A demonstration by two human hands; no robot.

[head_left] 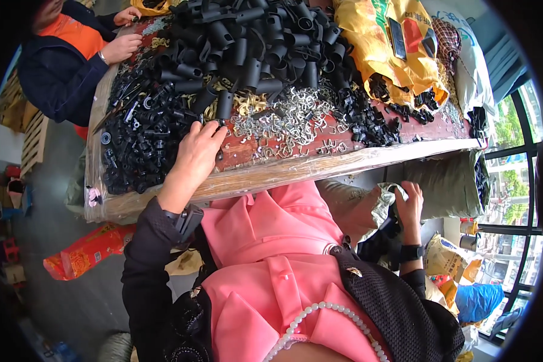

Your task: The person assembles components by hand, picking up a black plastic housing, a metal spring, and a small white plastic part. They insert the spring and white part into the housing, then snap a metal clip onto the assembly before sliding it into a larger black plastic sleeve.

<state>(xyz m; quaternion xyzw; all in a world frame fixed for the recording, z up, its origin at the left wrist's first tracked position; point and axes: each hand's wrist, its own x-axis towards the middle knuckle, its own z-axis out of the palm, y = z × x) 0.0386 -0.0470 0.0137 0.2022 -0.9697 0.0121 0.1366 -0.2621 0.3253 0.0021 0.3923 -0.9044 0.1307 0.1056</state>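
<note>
Picking seems in hand: left hand [198,149] loosely curled by a black tube [225,104], right hand [411,204] at the sack [368,211], both grips unclear. Next needs a precise pinch

I couldn't tell whether my right hand [409,205] gripped the pale sack [363,208]. The upper edge cut off a co-worker [63,66] at the head.
</note>
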